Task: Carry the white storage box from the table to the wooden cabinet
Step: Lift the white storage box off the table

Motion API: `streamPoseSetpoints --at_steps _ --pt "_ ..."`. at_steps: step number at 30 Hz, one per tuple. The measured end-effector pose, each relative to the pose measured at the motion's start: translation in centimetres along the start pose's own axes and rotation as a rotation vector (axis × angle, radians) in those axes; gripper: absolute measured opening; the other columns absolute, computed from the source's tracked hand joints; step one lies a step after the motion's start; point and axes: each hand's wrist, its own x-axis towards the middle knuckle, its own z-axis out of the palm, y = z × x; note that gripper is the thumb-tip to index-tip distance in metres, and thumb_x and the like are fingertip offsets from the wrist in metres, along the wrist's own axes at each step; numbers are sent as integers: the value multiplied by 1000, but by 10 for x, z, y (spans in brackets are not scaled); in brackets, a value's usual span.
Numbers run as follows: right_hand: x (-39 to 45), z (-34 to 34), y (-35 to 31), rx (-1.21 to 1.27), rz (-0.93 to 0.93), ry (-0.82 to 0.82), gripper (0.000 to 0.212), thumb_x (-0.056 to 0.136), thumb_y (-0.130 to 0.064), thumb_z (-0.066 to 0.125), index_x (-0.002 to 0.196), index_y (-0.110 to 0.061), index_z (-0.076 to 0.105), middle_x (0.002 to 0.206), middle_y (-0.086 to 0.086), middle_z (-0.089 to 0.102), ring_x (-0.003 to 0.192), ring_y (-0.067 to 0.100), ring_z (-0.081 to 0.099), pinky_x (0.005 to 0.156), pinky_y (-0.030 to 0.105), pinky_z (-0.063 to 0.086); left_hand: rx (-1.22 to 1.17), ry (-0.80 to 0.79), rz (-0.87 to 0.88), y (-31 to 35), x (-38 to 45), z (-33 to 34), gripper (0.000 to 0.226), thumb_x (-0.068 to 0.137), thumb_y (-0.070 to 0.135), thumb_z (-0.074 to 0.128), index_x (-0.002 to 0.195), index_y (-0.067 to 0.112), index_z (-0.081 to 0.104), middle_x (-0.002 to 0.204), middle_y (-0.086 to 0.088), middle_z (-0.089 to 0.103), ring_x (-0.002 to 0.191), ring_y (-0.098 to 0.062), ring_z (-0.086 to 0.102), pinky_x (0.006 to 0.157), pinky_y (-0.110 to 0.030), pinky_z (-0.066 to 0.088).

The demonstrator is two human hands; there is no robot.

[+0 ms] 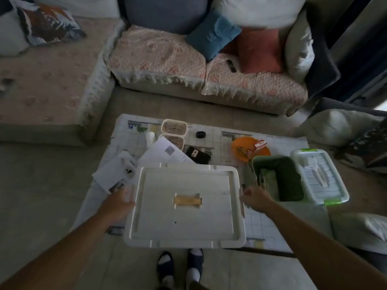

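Observation:
The white storage box (184, 216), lidded, with a tan handle in the lid's middle, is at the near edge of the low table (270, 225). My left hand (119, 203) is pressed against its left side, fingers curled under the rim. My right hand (254, 197) grips its right side. The box's front edge hangs past the table toward my feet. No wooden cabinet is in view.
On the table lie papers (167, 152), two small lidded tubs (173, 127), a black pouch (198, 154), an orange plate (245, 147), a green bin (278, 177) and a clear box with green clips (320, 176). A sofa (188, 65) stands behind.

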Motion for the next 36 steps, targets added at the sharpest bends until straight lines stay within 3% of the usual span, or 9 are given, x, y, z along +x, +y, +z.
streamPoseSetpoints --at_steps 2,6,8,11,18,23,29,33,36 --pt "9 7 4 38 55 -13 12 92 -25 62 87 -15 58 77 1 58 65 9 54 57 21 43 -49 31 -86 0 9 7 71 89 37 59 149 12 30 151 -11 43 127 -32 52 100 -40 45" --pt "30 31 20 101 124 -25 42 86 -32 69 117 -6 56 94 7 67 71 14 65 53 22 47 -135 -1 -198 1 21 20 65 88 30 61 143 4 36 141 -18 50 122 -35 54 86 -33 42" --pt "42 39 24 129 143 -51 45 83 -35 71 113 -7 53 101 8 68 76 19 67 56 30 55 -172 -11 -212 -1 30 22 69 83 35 65 141 6 39 138 -17 53 118 -35 56 90 -39 48" --pt "57 49 26 155 146 -77 50 80 -35 74 118 -6 57 100 9 69 84 25 68 76 43 61 -204 -21 -229 -5 42 28 65 81 34 69 136 9 45 132 -15 58 110 -31 59 91 -42 50" --pt "67 55 18 217 197 -46 56 78 -26 78 122 -6 51 105 10 63 87 26 65 64 34 56 -232 4 -264 -3 60 31 47 80 19 74 120 6 56 112 -13 64 90 -25 58 81 -36 46" --pt "66 54 19 284 198 -61 57 76 -26 80 122 -7 52 112 12 64 101 29 63 88 46 56 -253 -17 -281 -3 62 30 54 74 25 80 119 7 55 109 -9 65 95 -28 63 81 -38 50" --pt "68 60 14 279 261 -34 68 72 -29 83 126 -5 49 113 14 63 94 25 62 61 27 48 -220 -1 -300 3 59 31 49 75 25 77 114 6 53 104 -9 61 90 -27 61 74 -37 49" --pt "68 58 15 253 262 -27 69 71 -32 83 126 -5 50 113 14 62 96 26 62 65 31 51 -193 24 -286 7 56 33 38 78 21 75 103 8 50 94 -5 57 82 -24 56 65 -32 44" --pt "64 51 16 248 261 -42 68 71 -31 83 125 -4 51 114 15 62 100 30 63 71 36 55 -182 38 -257 11 51 28 34 78 20 77 99 7 54 95 -7 59 83 -25 56 73 -33 45"
